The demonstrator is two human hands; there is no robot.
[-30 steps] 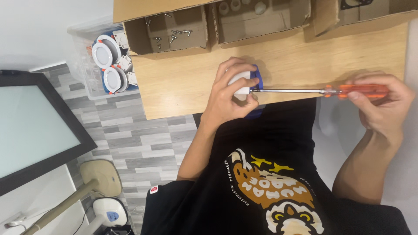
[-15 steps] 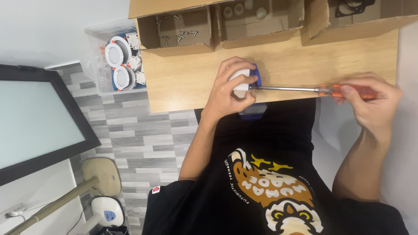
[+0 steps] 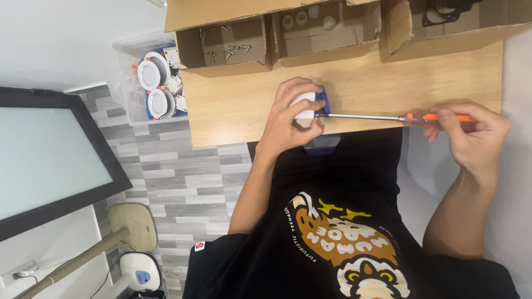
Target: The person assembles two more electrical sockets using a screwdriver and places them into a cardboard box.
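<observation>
The left hand (image 3: 291,119) wraps over a small white and blue plastic part (image 3: 308,106) at the near edge of the pale wooden table (image 3: 233,108), so most of that part is hidden and its shape cannot be told. The right hand (image 3: 471,135) closes around the orange handle of the long steel-shafted screwdriver (image 3: 382,117), covering most of the grip; where the tip meets the part is concealed by the fingers. Beyond the table's far edge, the three open brown cardboard boxes (image 3: 332,33) are cut off by the top of the picture. The tiny dark screws (image 3: 227,51) in the leftmost box are too small to count.
</observation>
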